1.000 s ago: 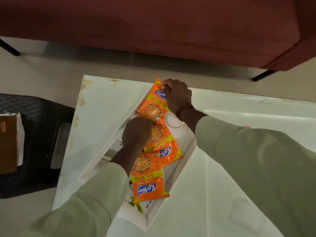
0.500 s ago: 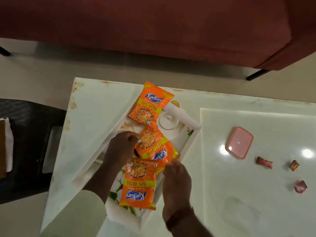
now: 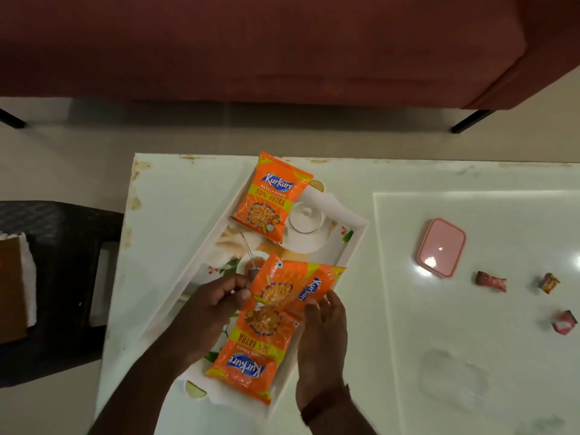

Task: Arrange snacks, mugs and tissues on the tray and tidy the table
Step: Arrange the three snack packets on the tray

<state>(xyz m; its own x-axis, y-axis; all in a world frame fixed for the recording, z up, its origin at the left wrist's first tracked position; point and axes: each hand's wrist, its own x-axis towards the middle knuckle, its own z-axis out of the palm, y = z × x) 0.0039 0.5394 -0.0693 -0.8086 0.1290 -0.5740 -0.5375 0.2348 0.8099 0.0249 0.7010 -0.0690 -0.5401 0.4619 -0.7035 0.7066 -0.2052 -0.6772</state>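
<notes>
Left hand (image 3: 213, 306) pinches mid packet (image 3: 292, 284) over tray (image 3: 357, 246), right hand (image 3: 323, 337) straight-fingered against it, arranging snacks; next: lay flat.

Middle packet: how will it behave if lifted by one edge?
Likely floppy: the middle packet bends where the left hand pinches its edge. Probably light: it looks puffed with air. Glossy film may slip, so the right hand beside it helps.

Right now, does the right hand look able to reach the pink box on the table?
Probably yes. The right hand only touches the middle snack packet with loose fingers, and bare table lies between it and the pink box; nothing stands in the way.
</notes>
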